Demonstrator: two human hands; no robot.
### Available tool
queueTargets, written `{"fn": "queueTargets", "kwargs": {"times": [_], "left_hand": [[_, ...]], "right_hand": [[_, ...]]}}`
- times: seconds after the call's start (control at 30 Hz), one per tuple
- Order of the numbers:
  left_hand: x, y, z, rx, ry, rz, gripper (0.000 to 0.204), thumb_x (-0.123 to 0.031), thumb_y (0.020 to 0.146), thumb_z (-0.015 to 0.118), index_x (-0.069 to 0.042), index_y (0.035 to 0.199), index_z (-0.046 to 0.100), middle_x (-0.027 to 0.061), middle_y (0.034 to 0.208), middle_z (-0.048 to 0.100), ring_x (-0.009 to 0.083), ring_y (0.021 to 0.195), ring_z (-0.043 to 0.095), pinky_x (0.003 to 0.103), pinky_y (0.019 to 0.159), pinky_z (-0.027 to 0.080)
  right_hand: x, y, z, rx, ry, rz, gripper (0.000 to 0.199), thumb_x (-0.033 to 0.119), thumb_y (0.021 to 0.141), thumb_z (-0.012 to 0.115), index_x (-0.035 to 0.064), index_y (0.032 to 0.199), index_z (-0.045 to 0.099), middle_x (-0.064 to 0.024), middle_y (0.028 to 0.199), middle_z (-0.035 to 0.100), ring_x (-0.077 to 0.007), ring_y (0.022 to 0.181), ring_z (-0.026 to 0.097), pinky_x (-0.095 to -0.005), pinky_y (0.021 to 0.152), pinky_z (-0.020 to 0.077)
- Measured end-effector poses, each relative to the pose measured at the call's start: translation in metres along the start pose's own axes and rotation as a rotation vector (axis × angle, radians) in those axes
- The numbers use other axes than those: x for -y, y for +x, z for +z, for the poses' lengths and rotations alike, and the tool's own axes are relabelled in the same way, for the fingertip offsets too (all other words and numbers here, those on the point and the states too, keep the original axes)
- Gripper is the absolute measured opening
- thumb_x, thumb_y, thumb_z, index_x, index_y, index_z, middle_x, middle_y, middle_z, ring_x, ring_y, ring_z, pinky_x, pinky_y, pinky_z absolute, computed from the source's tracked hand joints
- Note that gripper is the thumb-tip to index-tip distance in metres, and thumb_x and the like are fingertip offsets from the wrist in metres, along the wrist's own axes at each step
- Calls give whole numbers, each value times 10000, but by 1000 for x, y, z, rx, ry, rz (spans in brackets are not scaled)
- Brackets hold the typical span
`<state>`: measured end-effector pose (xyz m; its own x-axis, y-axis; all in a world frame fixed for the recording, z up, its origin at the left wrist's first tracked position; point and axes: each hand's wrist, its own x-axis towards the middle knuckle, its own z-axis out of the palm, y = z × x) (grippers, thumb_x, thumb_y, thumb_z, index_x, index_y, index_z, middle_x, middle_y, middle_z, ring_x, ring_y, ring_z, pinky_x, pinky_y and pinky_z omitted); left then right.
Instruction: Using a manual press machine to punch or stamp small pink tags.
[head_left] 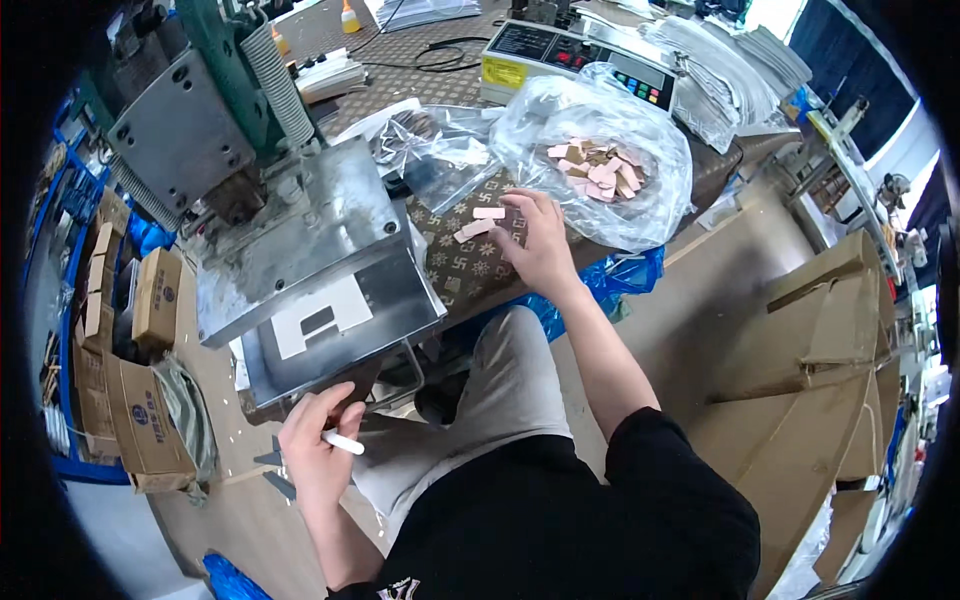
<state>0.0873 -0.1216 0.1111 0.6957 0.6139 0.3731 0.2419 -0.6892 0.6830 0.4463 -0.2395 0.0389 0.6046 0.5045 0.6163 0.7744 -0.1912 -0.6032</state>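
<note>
Pinching a small white stick [343, 443] between its fingers, the left hand [318, 445] waits below the metal press [300, 240]. The right hand [535, 240] rests loosely, fingers on pink strips [480, 222] on the table [470, 270]; many more fill the clear bag [600, 165] just beyond, apparently unprocessed.

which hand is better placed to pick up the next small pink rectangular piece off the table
Right: the right hand already rests on the small pink rectangular pieces, while the left hand holds a white stick.
</note>
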Motion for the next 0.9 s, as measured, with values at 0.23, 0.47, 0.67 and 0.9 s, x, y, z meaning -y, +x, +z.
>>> {"fn": "queueTargets", "kwargs": {"times": [0.23,0.47,0.67,0.9], "left_hand": [[13,6,-1,-27,40,-11,250,-5,857,827,-37,1097,767,104,797,646,213,670,619,319,630,497],[14,10,1,-33,37,20,243,-6,863,822,-37,1098,768,107,817,664,209,677,627,321,634,498],[5,4,-11,-89,43,-1,176,-3,910,788,-5,1084,761,91,871,699,153,702,603,289,654,493],[-29,36,14,-26,-194,-94,167,-22,920,782,-3,1084,760,71,886,712,118,735,634,290,659,500]], "right_hand": [[-116,65,-100,-12,-615,140,356,272,909,702,48,1183,742,-192,1282,674,-398,1235,579,-485,1102,450],[-154,82,-103,178,-857,290,446,379,910,601,36,1133,780,-221,1256,699,-412,1200,606,-488,1067,489],[-55,61,-85,-15,-393,42,452,293,809,828,31,1160,713,-200,1262,680,-385,1260,585,-471,1089,457],[143,-39,-17,167,21,-264,520,230,767,901,89,1207,664,-114,1363,618,-349,1243,554,-475,1062,429]]}}
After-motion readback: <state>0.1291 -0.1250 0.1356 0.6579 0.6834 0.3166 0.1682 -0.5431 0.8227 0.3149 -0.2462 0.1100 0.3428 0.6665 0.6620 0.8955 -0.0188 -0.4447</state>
